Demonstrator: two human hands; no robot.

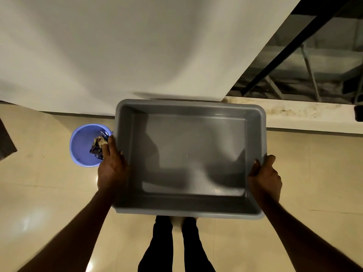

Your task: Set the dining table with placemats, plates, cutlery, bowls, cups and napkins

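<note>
A large grey plastic tub with nothing inside it is held out in front of me above the floor, roughly level. My left hand grips its left rim, thumb on top and fingers hidden underneath. My right hand grips the right rim the same way. No placemats, plates, cutlery, bowls, cups or napkins are in view.
A blue plastic bin with crumpled wrappers inside stands on the beige tiled floor, just left of the tub. A white wall rises ahead. A low white ledge and a dark window lie to the right. My legs show below the tub.
</note>
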